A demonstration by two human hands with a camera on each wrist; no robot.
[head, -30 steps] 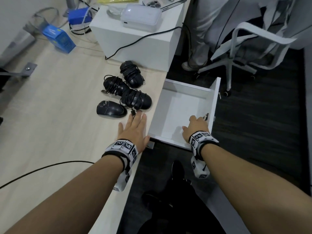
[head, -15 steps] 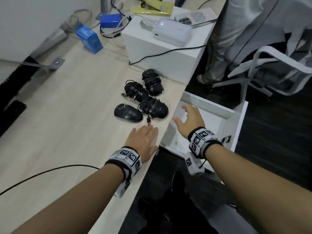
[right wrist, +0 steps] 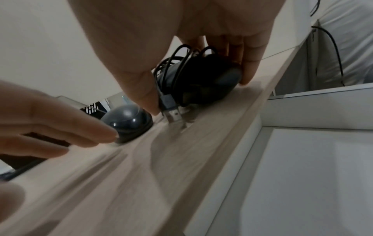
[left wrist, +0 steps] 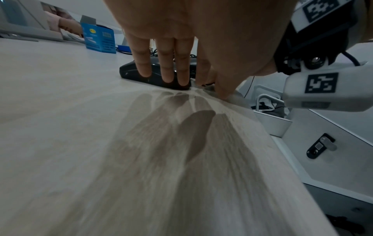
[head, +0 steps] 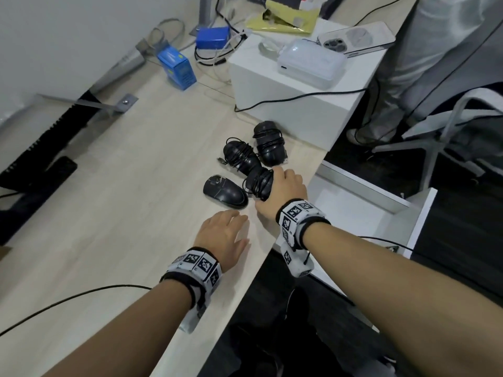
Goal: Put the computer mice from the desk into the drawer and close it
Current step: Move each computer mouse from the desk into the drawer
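Note:
Several black computer mice lie near the desk's right edge. My right hand grips the nearest cord-wrapped mouse, which still rests on the desk. In the right wrist view my thumb and fingers clasp this mouse, and its USB plug touches the wood. A plain mouse lies just left of it, with two more wrapped mice behind. My left hand is flat on the desk, its straight fingers just short of the plain mouse. The white drawer stands open at the right.
A white box stands behind the mice and carries a white device and a phone. A blue carton sits further back. A black cable crosses the near desk. A white office chair stands beyond the drawer.
My right hand left the open drawer, moved left onto the desk and took hold of the nearest cord-wrapped mouse. My left hand stayed flat on the desk.

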